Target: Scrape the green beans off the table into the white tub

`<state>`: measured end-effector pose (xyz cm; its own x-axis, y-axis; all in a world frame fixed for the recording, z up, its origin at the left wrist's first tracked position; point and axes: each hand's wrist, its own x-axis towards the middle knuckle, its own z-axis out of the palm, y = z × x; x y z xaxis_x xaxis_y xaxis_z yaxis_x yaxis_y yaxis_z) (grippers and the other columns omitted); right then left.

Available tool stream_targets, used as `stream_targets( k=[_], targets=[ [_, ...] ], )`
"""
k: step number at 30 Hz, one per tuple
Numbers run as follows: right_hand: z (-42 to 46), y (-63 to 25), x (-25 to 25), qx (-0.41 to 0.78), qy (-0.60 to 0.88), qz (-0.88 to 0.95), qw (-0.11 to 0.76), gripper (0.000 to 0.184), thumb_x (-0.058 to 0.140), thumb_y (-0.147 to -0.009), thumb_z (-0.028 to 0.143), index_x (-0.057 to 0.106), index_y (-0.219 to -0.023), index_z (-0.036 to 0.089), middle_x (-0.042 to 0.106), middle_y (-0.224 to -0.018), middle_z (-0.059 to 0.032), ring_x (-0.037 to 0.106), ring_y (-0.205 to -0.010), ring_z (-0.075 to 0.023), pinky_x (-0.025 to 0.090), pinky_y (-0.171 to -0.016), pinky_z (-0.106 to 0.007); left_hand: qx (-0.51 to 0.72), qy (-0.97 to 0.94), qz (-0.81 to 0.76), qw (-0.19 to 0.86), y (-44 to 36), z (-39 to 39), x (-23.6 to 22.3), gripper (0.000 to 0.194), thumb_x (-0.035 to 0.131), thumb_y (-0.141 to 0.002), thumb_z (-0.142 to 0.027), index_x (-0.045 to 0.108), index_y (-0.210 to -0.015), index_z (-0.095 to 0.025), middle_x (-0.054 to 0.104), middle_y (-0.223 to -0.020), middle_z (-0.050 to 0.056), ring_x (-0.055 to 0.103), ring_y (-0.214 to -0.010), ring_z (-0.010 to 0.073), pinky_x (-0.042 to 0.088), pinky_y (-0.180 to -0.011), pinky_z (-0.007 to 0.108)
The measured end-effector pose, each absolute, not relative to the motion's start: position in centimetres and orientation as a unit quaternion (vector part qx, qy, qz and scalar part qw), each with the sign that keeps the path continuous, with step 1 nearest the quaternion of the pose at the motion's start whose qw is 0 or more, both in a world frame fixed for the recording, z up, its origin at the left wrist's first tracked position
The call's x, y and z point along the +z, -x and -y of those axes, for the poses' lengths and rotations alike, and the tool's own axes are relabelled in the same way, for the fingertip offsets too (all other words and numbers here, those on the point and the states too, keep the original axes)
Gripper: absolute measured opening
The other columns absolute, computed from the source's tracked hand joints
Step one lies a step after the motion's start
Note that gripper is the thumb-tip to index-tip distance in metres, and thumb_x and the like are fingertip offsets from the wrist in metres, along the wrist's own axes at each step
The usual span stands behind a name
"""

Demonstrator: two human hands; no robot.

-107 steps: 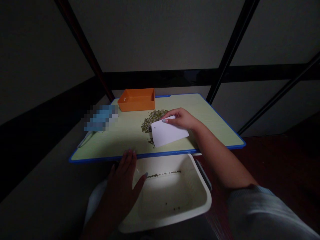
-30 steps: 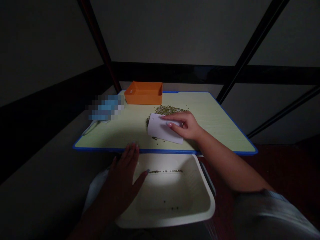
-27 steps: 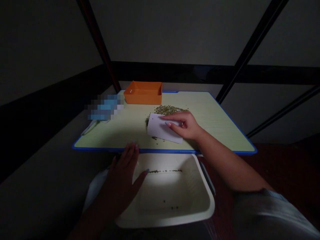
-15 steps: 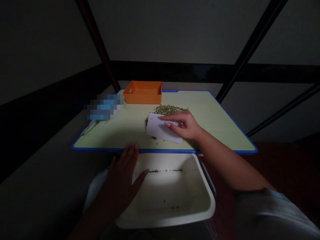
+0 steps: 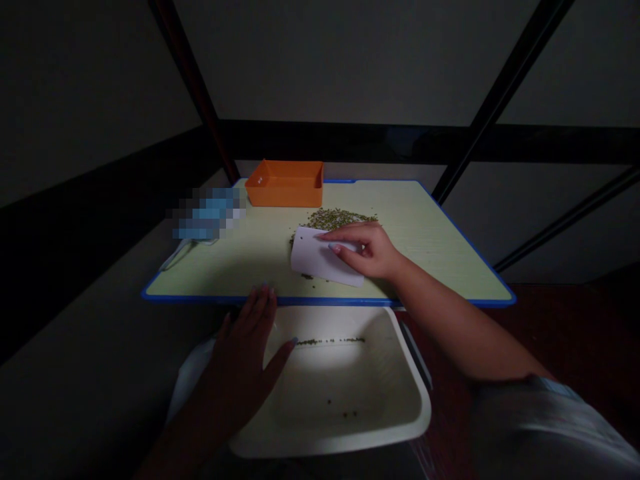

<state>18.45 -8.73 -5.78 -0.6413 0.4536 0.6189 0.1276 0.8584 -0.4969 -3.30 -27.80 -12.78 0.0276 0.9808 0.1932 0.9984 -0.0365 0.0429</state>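
My right hand (image 5: 367, 250) grips a white plastic scraper card (image 5: 320, 257) between thumb and fingers, tilted over the tabletop. Around the card lie small green beans (image 5: 337, 218), most of them spread behind it, with a few by its near edge. My left hand (image 5: 253, 340) rests with fingers spread on the left side of a white plastic basin (image 5: 345, 443), its fingertips near the table edge. The basin sits just below that edge. A thin line of beans lies along its far inner side, and a few more are on its bottom.
An orange tray (image 5: 285, 195) stands at the back left of the pale table (image 5: 425, 247), which has a blue rim. On the left lies a blurred-out blue item (image 5: 210, 210) with a pale strip. Dark walls enclose the table behind and at left.
Almost nothing differs. The view has shifted very slightly; both hands, the card and the beans keep their places.
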Motion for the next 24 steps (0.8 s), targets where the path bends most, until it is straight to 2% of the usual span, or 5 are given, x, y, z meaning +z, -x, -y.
stream_targets(
  k=[4, 11, 24],
  targets=[
    [8.76, -18.42, -5.92, 0.210, 0.160, 0.883, 0.388, 0.032, 0.054, -0.083, 0.034, 0.075, -0.103, 0.019, 0.076, -0.092, -0.0074, 0.068, -0.073, -0.0154, 0.051, -0.067, -0.028, -0.084, 0.712, 0.696, 0.049, 3.25, 27.77, -12.69, 0.068, 0.031, -0.090, -0.055, 0.015, -0.149, -0.024, 0.027, -0.157, 0.008, 0.025, -0.145, 0.0254, 0.037, -0.109, 0.056],
    [8.82, -18.50, -5.82, 0.213, 0.162, 0.880, 0.392, 0.034, 0.054, -0.084, 0.035, 0.074, -0.105, 0.019, 0.075, -0.095, -0.0084, 0.069, -0.080, -0.0167, 0.051, -0.069, -0.028, -0.089, 0.710, 0.697, 0.046, 3.23, 27.84, -12.60, 0.068, 0.030, -0.090, -0.055, 0.014, -0.149, -0.024, 0.028, -0.157, 0.008, 0.025, -0.145, 0.0250, 0.037, -0.109, 0.056],
    [8.71, -18.36, -6.29, 0.177, 0.130, 0.882, 0.418, 0.031, 0.054, -0.086, 0.032, 0.074, -0.104, 0.018, 0.076, -0.085, -0.0073, 0.068, -0.070, -0.0137, 0.049, -0.059, -0.024, -0.095, 0.720, 0.684, 0.064, 3.34, 27.89, -12.89, 0.070, 0.030, -0.091, -0.055, 0.006, -0.150, -0.026, 0.028, -0.156, 0.009, 0.026, -0.145, 0.0250, 0.040, -0.107, 0.057]
  ],
)
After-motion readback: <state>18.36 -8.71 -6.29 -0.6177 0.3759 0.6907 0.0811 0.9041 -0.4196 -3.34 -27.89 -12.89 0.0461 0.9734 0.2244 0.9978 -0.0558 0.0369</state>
